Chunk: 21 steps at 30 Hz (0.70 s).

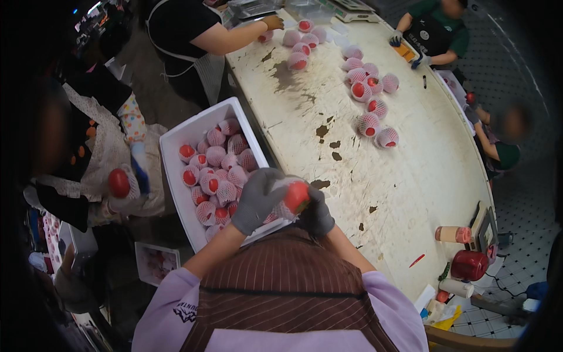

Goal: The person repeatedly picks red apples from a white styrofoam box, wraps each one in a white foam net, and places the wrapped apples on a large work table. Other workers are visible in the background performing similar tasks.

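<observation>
Both my hands, in grey gloves, hold one red tomato [296,196] just above the near right corner of a white foam box. My left hand [260,200] grips a pink foam net around the tomato's left side. My right hand [320,212] is at its right side, with some fingers hidden behind it. Beneath and left of my hands, the white foam box [176,193] is filled with netted tomatoes [215,155]. More netted tomatoes [368,124] lie on the worn white table.
A co-worker at left holds a red tomato [118,183]; another reaches over the table's far left. Two people stand beyond the right edge. A red pen [417,260], a pink-lidded jar [453,234], a scale [484,229] and a red container [469,265] sit at right.
</observation>
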Tool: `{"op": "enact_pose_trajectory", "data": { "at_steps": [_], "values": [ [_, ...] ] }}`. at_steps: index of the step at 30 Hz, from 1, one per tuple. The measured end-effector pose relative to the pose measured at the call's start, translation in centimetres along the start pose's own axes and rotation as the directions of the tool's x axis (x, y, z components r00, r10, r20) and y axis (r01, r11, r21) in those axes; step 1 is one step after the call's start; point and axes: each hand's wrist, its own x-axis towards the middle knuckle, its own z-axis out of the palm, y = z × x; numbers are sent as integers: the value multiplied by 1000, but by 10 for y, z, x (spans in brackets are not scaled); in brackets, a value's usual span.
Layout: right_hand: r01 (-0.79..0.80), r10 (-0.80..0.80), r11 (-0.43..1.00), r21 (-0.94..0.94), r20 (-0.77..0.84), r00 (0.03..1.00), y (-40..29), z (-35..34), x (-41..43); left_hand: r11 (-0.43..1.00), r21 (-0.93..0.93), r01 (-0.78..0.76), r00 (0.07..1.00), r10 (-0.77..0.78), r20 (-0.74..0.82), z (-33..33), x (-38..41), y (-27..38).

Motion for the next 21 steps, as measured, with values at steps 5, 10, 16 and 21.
{"op": "enact_pose_trajectory", "data": {
  "at_steps": [5,10,16,21],
  "values": [
    [34,-47,985,-169,-72,996,9,-6,15,925,379,8,984,61,-168,3,-5,-7],
    [-85,-16,925,-369,-263,965,34,-39,14,687,664,-293,941,330,74,9,-13,-31],
    [-59,129,973,223,-312,941,25,-72,31,829,540,-144,962,-11,273,22,-22,-35],
    [193,-145,974,120,-328,933,-41,-52,39,704,710,14,995,-79,58,-20,-4,-102]
  ]
}}
